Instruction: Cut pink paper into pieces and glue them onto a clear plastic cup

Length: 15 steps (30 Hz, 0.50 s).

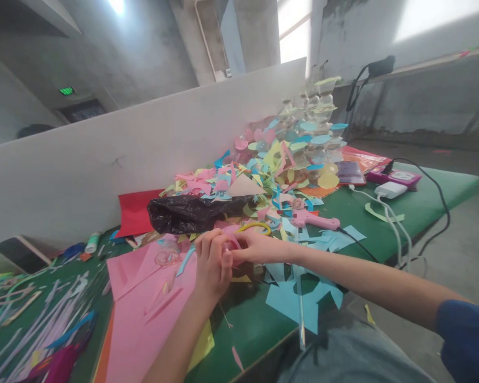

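My left hand [211,266] and my right hand [259,247] meet above the green table [247,324], just in front of a black plastic bag [191,213]. Both have their fingers pinched together on a small pink paper piece [230,246] held between them. A yellow ring-shaped handle [255,227], perhaps of scissors, lies right behind my right hand. A large pink paper sheet [143,308] lies under and left of my left hand. Light blue paper cut-outs [295,298] lie under my right forearm.
A heap of coloured paper scraps [263,170] fills the middle back, with clear stacked cups [319,122] behind it. A pink glue gun [315,219], a white charger [390,190] with cables and a red sheet [133,213] lie around. A white partition [104,159] bounds the back. Paper strips [32,319] cover the left.
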{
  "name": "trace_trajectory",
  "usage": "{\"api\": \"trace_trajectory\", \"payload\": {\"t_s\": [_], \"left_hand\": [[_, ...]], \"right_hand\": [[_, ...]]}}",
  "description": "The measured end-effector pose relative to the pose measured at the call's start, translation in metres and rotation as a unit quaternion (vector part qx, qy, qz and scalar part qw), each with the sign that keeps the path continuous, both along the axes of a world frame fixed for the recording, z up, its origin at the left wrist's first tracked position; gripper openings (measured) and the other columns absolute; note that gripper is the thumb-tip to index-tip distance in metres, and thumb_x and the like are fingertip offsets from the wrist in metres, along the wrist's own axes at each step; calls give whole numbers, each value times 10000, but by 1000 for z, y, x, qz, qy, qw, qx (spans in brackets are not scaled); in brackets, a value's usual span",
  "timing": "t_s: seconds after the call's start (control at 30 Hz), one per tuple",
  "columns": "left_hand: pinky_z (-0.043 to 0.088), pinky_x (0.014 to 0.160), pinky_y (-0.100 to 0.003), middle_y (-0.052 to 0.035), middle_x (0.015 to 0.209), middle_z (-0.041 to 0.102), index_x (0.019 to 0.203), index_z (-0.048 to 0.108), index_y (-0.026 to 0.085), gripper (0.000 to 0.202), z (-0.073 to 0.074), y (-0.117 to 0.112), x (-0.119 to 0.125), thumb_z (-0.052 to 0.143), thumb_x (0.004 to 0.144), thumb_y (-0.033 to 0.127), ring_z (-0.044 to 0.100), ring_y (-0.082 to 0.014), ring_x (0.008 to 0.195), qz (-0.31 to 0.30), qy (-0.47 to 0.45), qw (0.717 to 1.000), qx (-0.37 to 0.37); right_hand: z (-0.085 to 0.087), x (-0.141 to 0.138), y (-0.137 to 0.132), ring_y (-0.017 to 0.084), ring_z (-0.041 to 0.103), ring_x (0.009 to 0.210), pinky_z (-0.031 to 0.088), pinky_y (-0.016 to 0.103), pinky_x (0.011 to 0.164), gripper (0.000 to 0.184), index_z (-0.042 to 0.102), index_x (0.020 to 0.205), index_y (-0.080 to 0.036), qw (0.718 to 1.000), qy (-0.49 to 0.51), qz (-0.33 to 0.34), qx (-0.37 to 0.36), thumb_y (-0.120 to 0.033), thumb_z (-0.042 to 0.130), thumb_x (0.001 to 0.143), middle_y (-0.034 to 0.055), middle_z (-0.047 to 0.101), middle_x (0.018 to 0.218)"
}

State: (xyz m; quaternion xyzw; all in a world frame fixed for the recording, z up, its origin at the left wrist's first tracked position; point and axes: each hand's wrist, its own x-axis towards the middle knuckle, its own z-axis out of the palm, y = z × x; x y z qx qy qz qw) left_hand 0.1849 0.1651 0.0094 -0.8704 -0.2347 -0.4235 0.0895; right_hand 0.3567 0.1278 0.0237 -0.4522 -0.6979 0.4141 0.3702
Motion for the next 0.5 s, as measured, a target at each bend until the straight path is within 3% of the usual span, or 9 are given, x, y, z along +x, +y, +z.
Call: {"api": "trace_trajectory", "payload": {"t_s": [0.2, 0.3, 0.4, 0.5], "left_hand": [[361, 966, -448, -123, 1150, 457, 1159, 436, 198, 325, 1, 2, 6, 285, 958, 404, 435, -251, 1114, 39, -118, 991, -47], [390, 964, -428, -119, 1183, 454, 1189, 416, 199, 383, 0, 8, 9, 382, 925, 475, 467, -236, 1108, 38, -188, 969, -154], [424, 943, -373, -128, 1230, 478, 1211, 405, 207, 510, -1, 14, 12, 427, 875, 591, 505, -225, 1136, -4, -231, 932, -278], [449, 904, -360, -116, 1180, 552, 1159, 450, 200, 606, 0, 16, 14, 528, 779, 666, 549, -239, 1104, -45, -229, 896, -377]], "right_hand": [[4, -1, 0, 152, 598, 834, 477, 249, 722, 351, 615, 1050, -178, 989, 146, 20, 12, -467, 581, 853, 12, 641, 940], [5, 1, 2, 170, 623, 884, 502, 260, 732, 424, 604, 1157, -188, 983, 184, 7, -10, -480, 588, 851, 34, 666, 1022], [7, 7, 4, 155, 624, 816, 501, 247, 677, 426, 612, 1142, -192, 985, 169, -25, -24, -488, 606, 836, 27, 676, 972], [9, 13, 5, 151, 620, 860, 498, 256, 746, 393, 621, 1108, -175, 984, 178, -5, -20, -460, 614, 838, 26, 671, 983]]}}
